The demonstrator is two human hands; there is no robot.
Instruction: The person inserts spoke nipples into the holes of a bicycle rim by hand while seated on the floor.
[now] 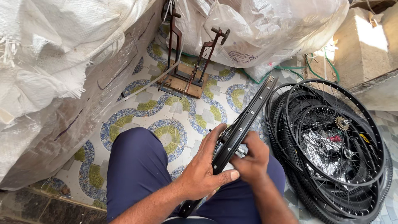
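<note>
Rim work sits over the lap: a black bicycle wheel rim (244, 120), edge-on, slants from the knees up toward the sacks. The left hand (203, 170) wraps its lower part, thumb laid along the metal; the right hand (251, 159) pinches closed on a small part at the rim's inner face, too hidden to name. A firm left grip, I judge, keeps the hoop from twisting. Spoked wheels (331, 145), thin wire and matte black, lie stacked beside. Woven plastic sacks (54, 74) and a rusty truing stand (186, 62) stand on mosaic floor (137, 108).
</note>
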